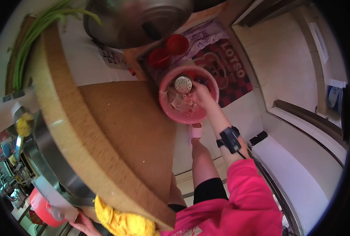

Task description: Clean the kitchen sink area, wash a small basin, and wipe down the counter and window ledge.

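Observation:
My right hand (200, 93) is closed round the side of a round perforated strainer (183, 85), above a pink waste bin or basin (189, 119). Crumpled clear plastic and mixed scraps (178, 101) lie inside it. At the lower left, my left hand (85, 224) is partly hidden by the picture's rim and counter. Its fingers meet the lower end of a flat grey rectangular object (55, 197); whether they grip it is unclear. Behind that object is a pinkish-red round bowl (46, 209).
A curved counter edge (83, 147) runs along my left, with a yellow cloth (123, 221) on it and green stalks (30, 50) at its far end. A large metal pan (139, 23) juts in above. Red containers (178, 44) and a patterned mat (237, 70) lie beyond the basin.

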`<action>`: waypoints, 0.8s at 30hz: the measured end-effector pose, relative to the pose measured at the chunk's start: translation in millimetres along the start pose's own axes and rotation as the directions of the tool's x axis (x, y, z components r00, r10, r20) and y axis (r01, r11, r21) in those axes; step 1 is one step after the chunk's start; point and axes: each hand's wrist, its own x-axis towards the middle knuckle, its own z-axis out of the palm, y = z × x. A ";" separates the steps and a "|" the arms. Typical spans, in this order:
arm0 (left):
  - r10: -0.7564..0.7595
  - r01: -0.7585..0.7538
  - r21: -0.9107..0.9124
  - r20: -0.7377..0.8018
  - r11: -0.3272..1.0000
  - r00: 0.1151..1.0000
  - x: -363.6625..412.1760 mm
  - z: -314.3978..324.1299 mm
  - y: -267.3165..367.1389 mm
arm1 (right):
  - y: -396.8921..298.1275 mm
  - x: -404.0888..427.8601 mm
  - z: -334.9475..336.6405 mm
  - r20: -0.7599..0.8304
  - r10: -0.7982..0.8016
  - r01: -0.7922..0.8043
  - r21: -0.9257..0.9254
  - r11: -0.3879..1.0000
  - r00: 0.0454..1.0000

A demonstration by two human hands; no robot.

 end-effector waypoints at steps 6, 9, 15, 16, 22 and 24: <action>0.095 -0.081 0.117 -0.120 0.990 0.988 -17.3 37.7 13.7 | 91.1 75.9 -115.3 -0.339 0.258 -0.092 0.435 0.896 0.905; 0.100 -0.086 0.151 -0.089 0.985 0.991 -10.2 35.2 13.8 | 119.0 89.8 -109.0 -0.258 0.184 0.059 0.715 0.697 0.948; 0.096 -0.077 0.204 -0.085 0.976 0.992 -8.3 34.0 15.4 | 183.2 107.5 -102.7 -0.379 0.350 -0.145 0.474 0.868 0.857; 0.098 -0.080 0.212 -0.077 0.974 0.992 -7.7 33.6 18.8 | 180.9 107.8 -97.1 -0.365 0.359 -0.158 0.477 0.864 0.859; 0.076 -0.062 0.245 -0.049 0.968 0.996 -10.3 23.0 22.3 | 181.9 99.6 -99.2 -0.198 0.276 -0.100 0.614 0.783 0.941; 0.037 -0.035 0.253 -0.004 0.967 0.999 -8.4 16.5 19.0 | 163.7 92.8 -91.8 -0.209 0.239 -0.048 0.648 0.760 0.948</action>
